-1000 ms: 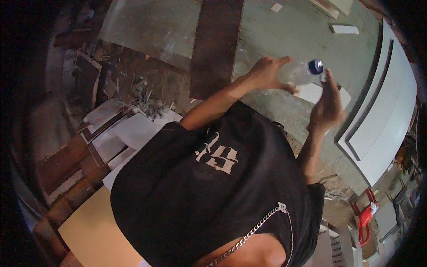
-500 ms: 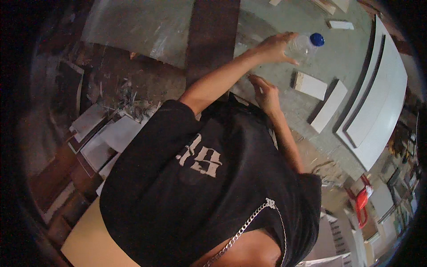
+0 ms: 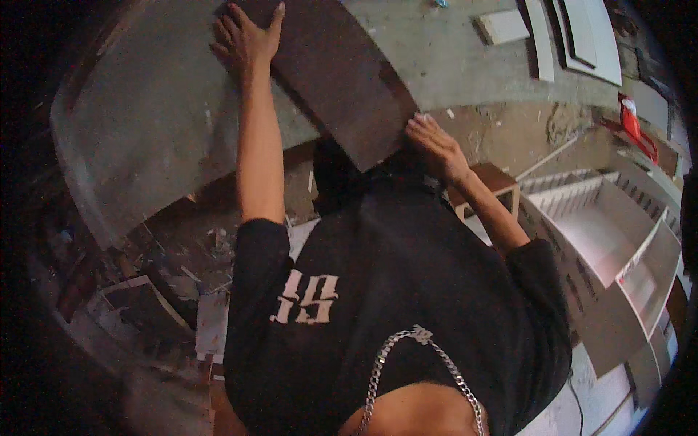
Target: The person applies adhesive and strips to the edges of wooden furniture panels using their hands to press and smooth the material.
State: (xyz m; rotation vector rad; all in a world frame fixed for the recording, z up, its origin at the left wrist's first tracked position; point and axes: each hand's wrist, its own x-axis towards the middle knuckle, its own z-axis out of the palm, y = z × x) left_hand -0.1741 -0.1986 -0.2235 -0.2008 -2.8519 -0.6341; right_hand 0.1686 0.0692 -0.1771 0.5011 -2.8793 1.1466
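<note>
A long dark brown board (image 3: 342, 80) lies across the grey worktop, its near end close to my black shirt. My left hand (image 3: 251, 35) reaches far forward to the board's left edge, open, with its fingers spread and thumb apart. At the near right corner of the board is my right hand (image 3: 440, 145), its fingers close together and bent onto the edge; the thumb is hidden. A small bit of blue, likely the bottle cap (image 3: 440, 3), shows at the top rim.
On the grey worktop (image 3: 160, 138), at the right, are a small white block (image 3: 503, 27), a white strip (image 3: 539, 40) and white panels (image 3: 592, 36). A white open cabinet (image 3: 603, 225) stands at the right, below a red-handled tool (image 3: 632, 127). Scraps litter the lower left.
My left hand has let go of the clear bottle and moved left onto the brown board. My right hand has come to the board's near corner. The view has shifted and turned.
</note>
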